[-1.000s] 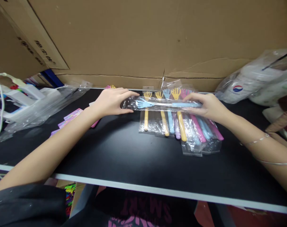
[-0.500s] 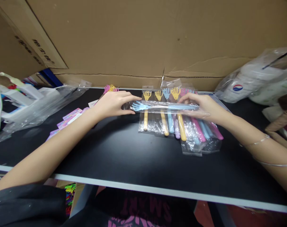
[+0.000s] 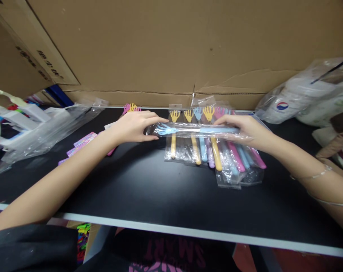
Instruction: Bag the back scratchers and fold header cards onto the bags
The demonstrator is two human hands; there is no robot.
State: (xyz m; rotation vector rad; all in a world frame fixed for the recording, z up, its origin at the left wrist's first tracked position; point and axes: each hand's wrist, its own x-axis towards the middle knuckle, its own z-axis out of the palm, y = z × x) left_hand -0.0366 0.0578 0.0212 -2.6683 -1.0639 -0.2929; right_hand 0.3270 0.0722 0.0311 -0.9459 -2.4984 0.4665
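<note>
A light blue back scratcher (image 3: 167, 130) in a clear plastic bag is held sideways above the table, its claw end to the left. My left hand (image 3: 134, 127) grips the bag's end beside the claw, with thumb and forefinger on either side of it. The handle end lies in my right hand (image 3: 245, 130), whose fingers are closed round it, partly hidden by the shiny film. Beneath and behind it, bagged back scratchers (image 3: 216, 153) in yellow, blue, purple and pink lie in an overlapping row. Pink and yellow claws (image 3: 131, 107) show behind my left hand.
Pink and purple cards (image 3: 85, 139) lie beside my left forearm. White plastic holders (image 3: 35, 122) with a cable and clear bags are at the left. A bagged white cup (image 3: 290, 100) stands at the right. A cardboard wall (image 3: 160, 45) closes off the back of the black table (image 3: 160, 189).
The bagged scratcher has levelled slightly and shifted a little to the left at its claw end. Both hands keep their hold, and the camera view has moved slightly.
</note>
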